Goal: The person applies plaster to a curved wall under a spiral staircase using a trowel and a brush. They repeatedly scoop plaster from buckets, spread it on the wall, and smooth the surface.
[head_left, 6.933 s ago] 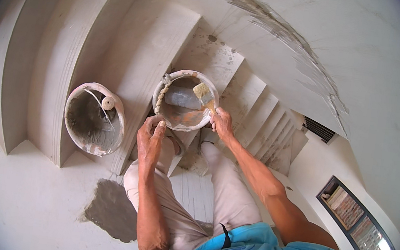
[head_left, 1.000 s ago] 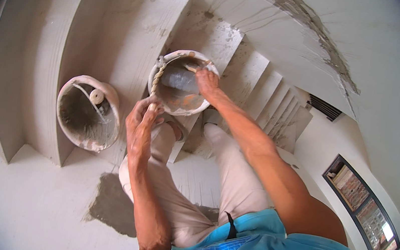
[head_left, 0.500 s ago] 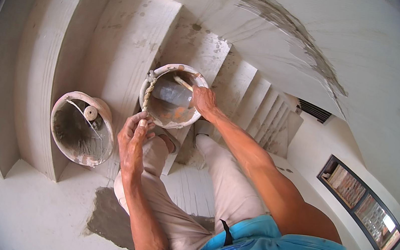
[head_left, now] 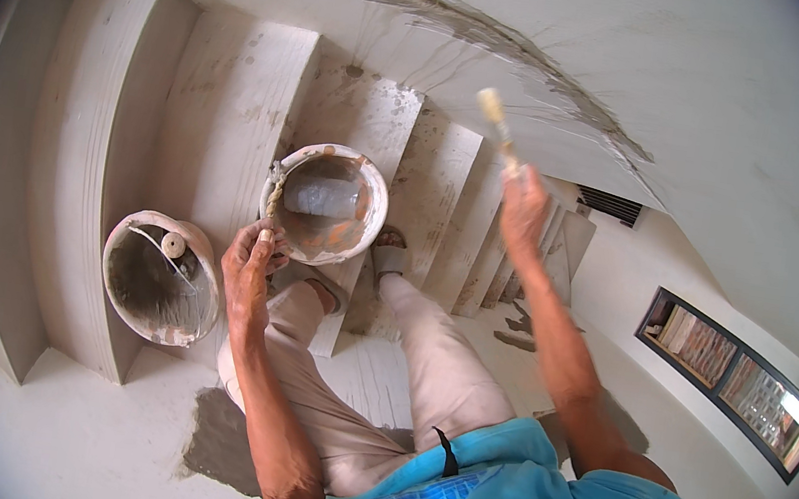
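Observation:
My left hand (head_left: 250, 268) grips the twisted rope handle (head_left: 275, 197) of a round bucket (head_left: 379, 191), which has a whitish, smeared rim. Murky water with a pale sheen shows inside it, and orange-brown marks stain its inner wall. My right hand (head_left: 523, 213) is raised to the right of the bucket, closed around the handle of a paintbrush (head_left: 494, 116). The brush's pale bristles point up toward the sloping white wall, and they are slightly blurred. On that wall runs a long, rough streak of grey cement (head_left: 517, 45).
A second bucket (head_left: 112, 287), with grey mortar, a wire handle and a small round block, stands on a step at left. Plastered stairs (head_left: 242, 67) drop away to the right. Wet grey patches (head_left: 228, 439) mark the lower wall. A dark-framed window (head_left: 730, 382) is at right.
My right hand has lifted the brush out of the water bucket and swung it up and right toward the wall. My left hand still holds the rope handle.

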Motion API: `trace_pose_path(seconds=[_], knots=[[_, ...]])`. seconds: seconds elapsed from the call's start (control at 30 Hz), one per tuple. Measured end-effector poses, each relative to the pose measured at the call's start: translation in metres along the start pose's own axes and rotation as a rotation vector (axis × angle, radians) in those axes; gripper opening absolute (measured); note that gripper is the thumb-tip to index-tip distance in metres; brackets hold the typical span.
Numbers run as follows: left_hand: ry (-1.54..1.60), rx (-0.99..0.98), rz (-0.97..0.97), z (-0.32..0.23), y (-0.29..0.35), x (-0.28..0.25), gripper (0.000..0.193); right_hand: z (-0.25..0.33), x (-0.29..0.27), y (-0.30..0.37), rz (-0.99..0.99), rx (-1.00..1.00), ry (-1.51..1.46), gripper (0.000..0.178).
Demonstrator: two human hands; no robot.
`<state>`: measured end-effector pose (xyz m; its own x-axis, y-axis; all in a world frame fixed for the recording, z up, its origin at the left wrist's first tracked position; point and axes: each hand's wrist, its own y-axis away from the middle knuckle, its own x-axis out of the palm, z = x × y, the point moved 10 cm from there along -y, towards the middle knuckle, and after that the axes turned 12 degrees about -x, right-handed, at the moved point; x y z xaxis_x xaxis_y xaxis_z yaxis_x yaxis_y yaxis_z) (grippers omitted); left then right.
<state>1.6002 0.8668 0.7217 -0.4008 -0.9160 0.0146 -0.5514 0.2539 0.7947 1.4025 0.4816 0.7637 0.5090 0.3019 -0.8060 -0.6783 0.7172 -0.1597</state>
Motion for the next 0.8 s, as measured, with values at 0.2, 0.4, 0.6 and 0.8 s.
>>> trace_pose_path(seconds=[0.2, 0.4, 0.6, 0.8], knots=[[-0.036, 0.001, 0.044, -0.007, -0.007, 0.014, 0.043, -0.045, -0.112, -0.039, -0.211, -0.077, 0.292, 0.024], [-0.049, -0.016, 0.029, -0.007, -0.004, 0.014, 0.044, -0.132, -0.094, 0.039, -0.487, 0.673, -0.359, 0.023], [-0.077, -0.012, 0.066, -0.003, -0.010, 0.022, 0.046, -0.025, 0.035, -0.010, -0.746, 0.730, -0.759, 0.018], [-0.071, -0.018, 0.047, -0.006, -0.007, 0.019, 0.046, 0.122, 0.089, -0.056, -0.068, 0.108, -0.309, 0.017]])
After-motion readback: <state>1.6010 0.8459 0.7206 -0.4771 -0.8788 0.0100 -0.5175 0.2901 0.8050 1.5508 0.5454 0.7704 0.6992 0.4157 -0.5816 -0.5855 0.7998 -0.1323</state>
